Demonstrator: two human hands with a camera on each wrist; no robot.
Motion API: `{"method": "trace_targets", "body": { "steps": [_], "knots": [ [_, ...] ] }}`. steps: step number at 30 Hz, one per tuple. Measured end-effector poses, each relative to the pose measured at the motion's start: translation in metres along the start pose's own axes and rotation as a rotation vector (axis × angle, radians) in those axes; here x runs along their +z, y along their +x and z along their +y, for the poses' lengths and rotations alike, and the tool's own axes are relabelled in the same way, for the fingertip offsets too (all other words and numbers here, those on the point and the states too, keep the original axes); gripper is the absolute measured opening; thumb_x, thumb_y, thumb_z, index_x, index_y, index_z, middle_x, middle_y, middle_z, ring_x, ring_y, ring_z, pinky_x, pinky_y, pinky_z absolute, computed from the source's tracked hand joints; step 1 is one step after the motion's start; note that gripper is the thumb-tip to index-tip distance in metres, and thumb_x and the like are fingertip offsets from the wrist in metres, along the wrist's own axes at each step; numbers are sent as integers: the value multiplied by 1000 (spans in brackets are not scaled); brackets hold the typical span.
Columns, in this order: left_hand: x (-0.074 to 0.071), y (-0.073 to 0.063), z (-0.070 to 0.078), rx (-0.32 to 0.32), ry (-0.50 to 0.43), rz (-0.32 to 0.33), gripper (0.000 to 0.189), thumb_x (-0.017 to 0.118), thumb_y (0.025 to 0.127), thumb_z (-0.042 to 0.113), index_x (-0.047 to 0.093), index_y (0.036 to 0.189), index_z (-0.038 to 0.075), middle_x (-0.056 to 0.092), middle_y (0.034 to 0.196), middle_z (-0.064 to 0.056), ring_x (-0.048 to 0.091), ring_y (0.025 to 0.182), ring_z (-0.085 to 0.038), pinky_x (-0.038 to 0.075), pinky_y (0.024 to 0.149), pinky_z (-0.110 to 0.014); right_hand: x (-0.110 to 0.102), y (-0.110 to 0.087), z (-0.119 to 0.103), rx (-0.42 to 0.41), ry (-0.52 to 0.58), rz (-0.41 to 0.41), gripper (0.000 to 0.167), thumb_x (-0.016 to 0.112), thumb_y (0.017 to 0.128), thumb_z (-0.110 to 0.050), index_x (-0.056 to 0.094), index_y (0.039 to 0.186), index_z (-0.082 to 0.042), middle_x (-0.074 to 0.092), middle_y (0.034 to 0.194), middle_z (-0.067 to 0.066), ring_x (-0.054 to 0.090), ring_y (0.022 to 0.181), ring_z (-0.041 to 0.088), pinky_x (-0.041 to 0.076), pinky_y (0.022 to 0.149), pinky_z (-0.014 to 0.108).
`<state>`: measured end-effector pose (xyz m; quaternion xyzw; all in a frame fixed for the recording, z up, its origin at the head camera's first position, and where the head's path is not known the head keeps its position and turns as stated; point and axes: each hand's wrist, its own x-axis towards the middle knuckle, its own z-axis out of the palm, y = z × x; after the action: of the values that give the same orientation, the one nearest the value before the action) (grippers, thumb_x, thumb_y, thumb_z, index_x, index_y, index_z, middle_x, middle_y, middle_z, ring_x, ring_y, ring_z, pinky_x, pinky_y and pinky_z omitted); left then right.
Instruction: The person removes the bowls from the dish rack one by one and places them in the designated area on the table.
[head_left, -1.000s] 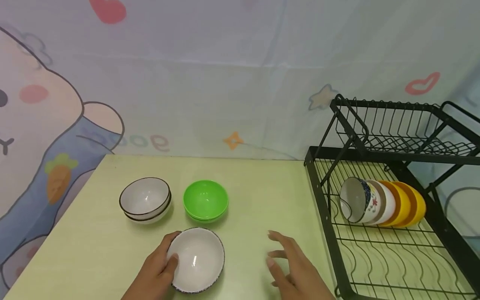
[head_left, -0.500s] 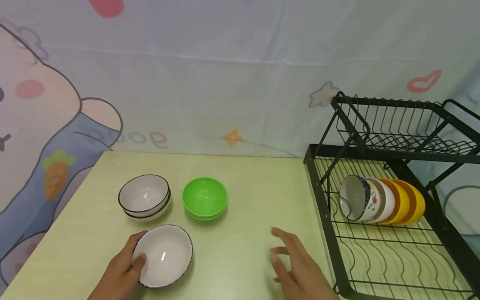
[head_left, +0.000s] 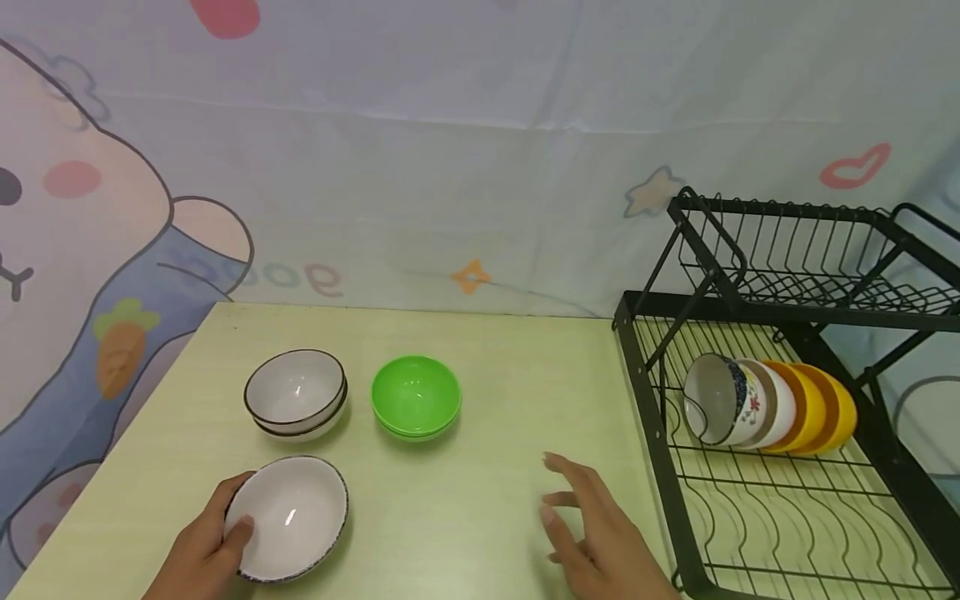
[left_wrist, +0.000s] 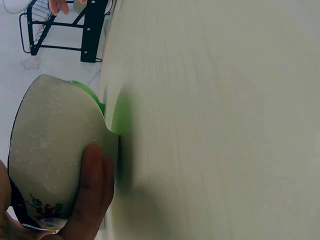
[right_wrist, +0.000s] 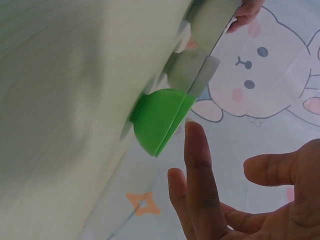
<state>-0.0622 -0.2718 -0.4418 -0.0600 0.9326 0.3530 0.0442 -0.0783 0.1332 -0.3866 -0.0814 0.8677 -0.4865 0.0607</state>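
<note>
Pale tabletop (head_left: 427, 525) — white bowl (head_left: 294, 518) shifted leftward, left hand (head_left: 204, 543) gripping it, right hand (head_left: 603, 537) relaxed

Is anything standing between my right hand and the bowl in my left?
Nothing visible: only tabletop lies between your right hand and the white bowl in your left hand. The green bowls sit farther back.
</note>
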Motion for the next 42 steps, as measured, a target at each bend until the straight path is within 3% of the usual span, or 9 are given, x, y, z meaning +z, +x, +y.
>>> {"method": "trace_targets", "body": {
  "steps": [6, 9, 15, 20, 27, 32, 36, 38, 42],
  "knots": [
    [-7, 2, -10, -76, -38, -61, 52, 43, 102, 6, 25, 150, 0, 41, 147, -33, 49, 129, -48, 53, 92, -49, -2, 0, 2, 31, -28, -30, 45, 57, 102, -30, 42, 144, -35, 47, 145, 0, 68, 109, 27, 55, 60, 21],
    [-6, 1, -16, -48, -49, -48, 52, 45, 102, 6, 27, 149, -1, 42, 147, -33, 50, 128, -47, 55, 87, -42, -2, 1, 3, 48, -38, -49, 45, 56, 102, -35, 41, 145, -34, 46, 145, 2, 70, 104, 26, 55, 60, 21],
    [-5, 1, -26, 4, -26, -24, 51, 50, 100, 6, 30, 147, -2, 45, 145, -31, 54, 124, -42, 53, 77, -25, -2, 2, 4, 27, -30, -55, 45, 55, 103, -34, 40, 145, -34, 45, 147, 1, 67, 112, 28, 55, 62, 20],
    [-6, 2, -27, 1, -19, -42, 52, 50, 101, 9, 29, 148, -2, 45, 145, -31, 55, 123, -40, 55, 77, -28, -1, 1, 6, -17, -25, -49, 45, 55, 103, -30, 41, 145, -30, 45, 147, 3, 65, 115, 29, 55, 61, 19],
    [-12, -1, -22, -6, 8, -7, 53, 51, 104, 25, 30, 149, 5, 52, 139, -29, 58, 119, -43, 56, 71, -28, -4, 2, 3, 45, -105, -76, 44, 53, 103, -39, 40, 144, -35, 46, 146, 0, 71, 88, 11, 53, 63, 21],
    [-14, 0, -19, -4, 4, 5, 53, 51, 104, 26, 29, 149, 6, 53, 136, -31, 65, 111, -42, 58, 70, -30, -4, 2, 1, 38, -137, -52, 43, 56, 102, -34, 42, 142, -39, 46, 146, -7, 67, 111, 19, 52, 65, 20],
    [-14, 1, -20, 2, 3, 38, 52, 52, 104, 24, 33, 147, 5, 56, 133, -29, 71, 99, -24, 57, 68, -27, -3, 2, -1, 40, -147, -27, 45, 59, 101, -29, 43, 141, -41, 47, 145, -11, 64, 118, 21, 52, 65, 20],
    [-13, 1, -20, 28, 25, 72, 50, 54, 103, 24, 36, 146, 5, 59, 131, -25, 66, 96, -5, 55, 68, -22, -3, 2, -1, 41, -157, -21, 45, 59, 101, -30, 42, 141, -42, 46, 144, -12, 64, 118, 20, 52, 66, 19],
    [-13, 3, -17, 102, 75, 139, 47, 56, 102, 27, 44, 142, 6, 62, 128, -19, 54, 95, 13, 52, 68, -19, -5, 4, 0, 45, -164, -29, 44, 58, 101, -35, 41, 140, -44, 45, 145, -12, 64, 118, 19, 53, 68, 19]
  ]
}}
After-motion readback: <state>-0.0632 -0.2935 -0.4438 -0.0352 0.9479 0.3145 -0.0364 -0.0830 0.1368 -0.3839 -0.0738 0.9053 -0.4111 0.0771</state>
